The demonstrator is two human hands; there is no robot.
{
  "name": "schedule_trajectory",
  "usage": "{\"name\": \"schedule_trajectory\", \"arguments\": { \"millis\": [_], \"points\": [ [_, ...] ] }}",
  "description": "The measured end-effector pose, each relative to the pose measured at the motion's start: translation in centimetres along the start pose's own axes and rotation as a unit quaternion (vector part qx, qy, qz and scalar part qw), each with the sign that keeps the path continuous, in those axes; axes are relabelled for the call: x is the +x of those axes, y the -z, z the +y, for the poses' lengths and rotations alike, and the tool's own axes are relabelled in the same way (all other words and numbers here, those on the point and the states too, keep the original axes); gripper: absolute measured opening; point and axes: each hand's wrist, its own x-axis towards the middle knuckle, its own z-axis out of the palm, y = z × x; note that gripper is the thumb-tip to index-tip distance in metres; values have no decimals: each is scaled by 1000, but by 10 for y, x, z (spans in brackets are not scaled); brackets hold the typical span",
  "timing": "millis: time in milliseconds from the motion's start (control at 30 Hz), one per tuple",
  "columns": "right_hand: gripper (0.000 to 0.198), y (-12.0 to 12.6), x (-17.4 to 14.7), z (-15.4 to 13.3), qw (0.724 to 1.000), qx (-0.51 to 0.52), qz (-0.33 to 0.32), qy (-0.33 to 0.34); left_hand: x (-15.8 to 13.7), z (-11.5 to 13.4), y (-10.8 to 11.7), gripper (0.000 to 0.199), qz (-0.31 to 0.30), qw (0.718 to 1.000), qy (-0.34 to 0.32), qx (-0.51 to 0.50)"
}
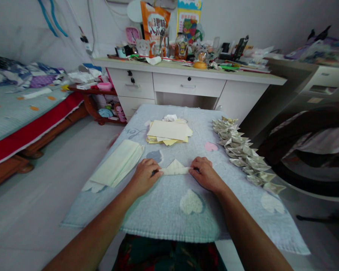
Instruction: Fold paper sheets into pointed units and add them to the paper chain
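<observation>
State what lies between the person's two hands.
The head view shows a folded pale paper with a pointed peak, its ends held by the left hand and right hand.

The person is wearing a dark garment (172,258), which is showing only at the bottom edge of the view. Its cloth is displaying deep green and near-black tones, with red patches appearing toward both sides in a pattern that is blurring too much to make out. The left forearm (107,216) and right forearm (238,216) are showing bare, narrowing toward the wrists, and the left hand (146,175) and right hand (205,173) are likewise showing bare.
</observation>
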Motion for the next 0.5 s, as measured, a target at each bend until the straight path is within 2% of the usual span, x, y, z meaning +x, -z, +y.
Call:
{"name": "schedule_trajectory", "arguments": {
  "millis": [300, 500],
  "points": [
    [13, -7, 2, -2, 999, -26, 14, -40, 1, 10, -10, 22, 13, 992, 69, 100],
    [10, -7, 1, -2, 998, -19, 15, -66, 0, 13, -12, 20, 22, 987, 91, 129]
  ]
}}
